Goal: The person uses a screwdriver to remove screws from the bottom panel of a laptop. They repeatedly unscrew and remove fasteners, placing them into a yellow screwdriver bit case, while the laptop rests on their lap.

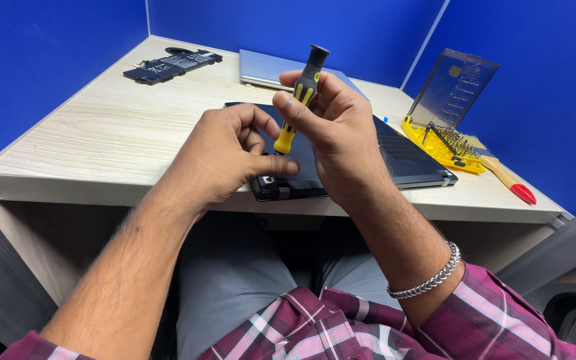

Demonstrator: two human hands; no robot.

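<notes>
Fingers of the right hand (338, 127) pinch the slim black-and-yellow plastic-handled screwdriver (298, 100), upright over the dark, flat upturned laptop base (408, 160) at the desk's near edge. Left hand (225, 157) curls beside its tip, thumb pressing the casing. Light, stiff, likely slippery: best gripped at the ribbed handle.

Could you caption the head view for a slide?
Right hand holds a yellow-black screwdriver upright over a dark laptop; left hand steadies it.
</notes>
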